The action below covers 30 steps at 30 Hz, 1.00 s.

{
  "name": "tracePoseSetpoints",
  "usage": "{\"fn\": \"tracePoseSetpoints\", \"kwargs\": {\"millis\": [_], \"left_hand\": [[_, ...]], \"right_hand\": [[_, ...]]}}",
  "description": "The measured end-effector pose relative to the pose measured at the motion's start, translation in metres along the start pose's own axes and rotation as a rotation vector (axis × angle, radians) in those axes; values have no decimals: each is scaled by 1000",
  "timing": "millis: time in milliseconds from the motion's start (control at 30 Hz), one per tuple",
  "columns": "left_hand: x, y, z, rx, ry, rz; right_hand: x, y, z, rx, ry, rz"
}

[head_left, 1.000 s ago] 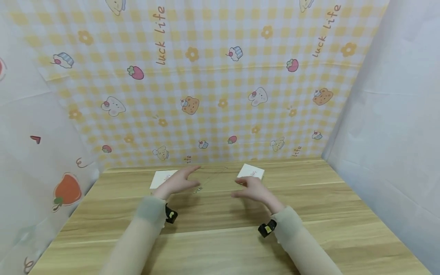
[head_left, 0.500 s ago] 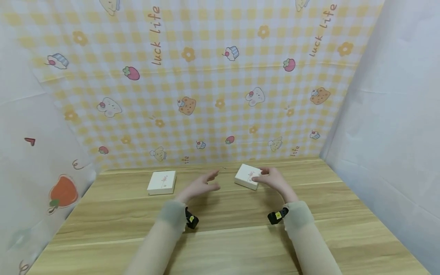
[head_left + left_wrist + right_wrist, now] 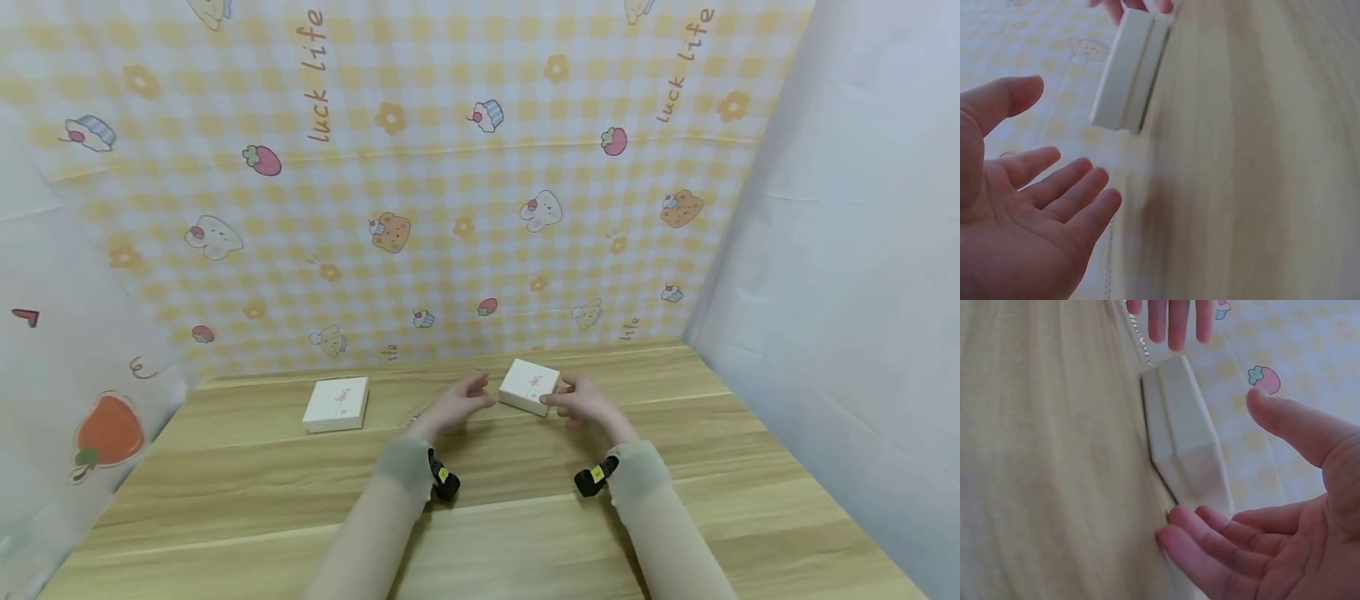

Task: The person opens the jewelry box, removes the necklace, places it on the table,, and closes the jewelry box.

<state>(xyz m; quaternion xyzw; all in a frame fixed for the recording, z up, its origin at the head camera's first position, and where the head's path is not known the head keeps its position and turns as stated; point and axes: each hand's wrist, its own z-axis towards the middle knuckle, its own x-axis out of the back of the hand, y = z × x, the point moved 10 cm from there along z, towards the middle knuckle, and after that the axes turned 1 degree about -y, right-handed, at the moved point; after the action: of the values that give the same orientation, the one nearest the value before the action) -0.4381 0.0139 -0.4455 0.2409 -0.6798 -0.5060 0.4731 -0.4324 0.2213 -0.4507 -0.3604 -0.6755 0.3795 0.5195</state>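
A small square white box (image 3: 527, 385) with pink print on its lid sits on the wooden table between the two hands. My right hand (image 3: 588, 402) is at its right side, fingertips right at the box's end in the right wrist view and the thumb (image 3: 1285, 422) held apart. On the other side, my left hand (image 3: 456, 404) reaches toward the box with relaxed, spread fingers (image 3: 1079, 187) and holds nothing. A thin beaded chain (image 3: 1139, 337) lies on the table, mostly hidden behind the left hand in the head view.
A second white box (image 3: 336, 403) of the same kind lies to the left on the wooden table (image 3: 510, 542). Behind the table hangs a yellow checked cloth (image 3: 435, 183), with white cloth (image 3: 847, 275) at the right side.
My left hand has moved right, from beside the left box to near the right one. My right hand has gone round to that box's right side. The head view has turned slightly right.
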Motion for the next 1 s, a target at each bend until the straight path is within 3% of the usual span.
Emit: {"fn": "tracePoseSetpoints", "kwargs": {"millis": [400,667,1000], "left_hand": [[-13,-4,10,36,-13,8],[-16,-2,10,32,-17,0],[-20,-3,10,33,-18,-78]], "right_hand": [[-8,3,-1,17,17,130],[-10,5,2,7,29,126],[-11,4,2,14,48,112]]}}
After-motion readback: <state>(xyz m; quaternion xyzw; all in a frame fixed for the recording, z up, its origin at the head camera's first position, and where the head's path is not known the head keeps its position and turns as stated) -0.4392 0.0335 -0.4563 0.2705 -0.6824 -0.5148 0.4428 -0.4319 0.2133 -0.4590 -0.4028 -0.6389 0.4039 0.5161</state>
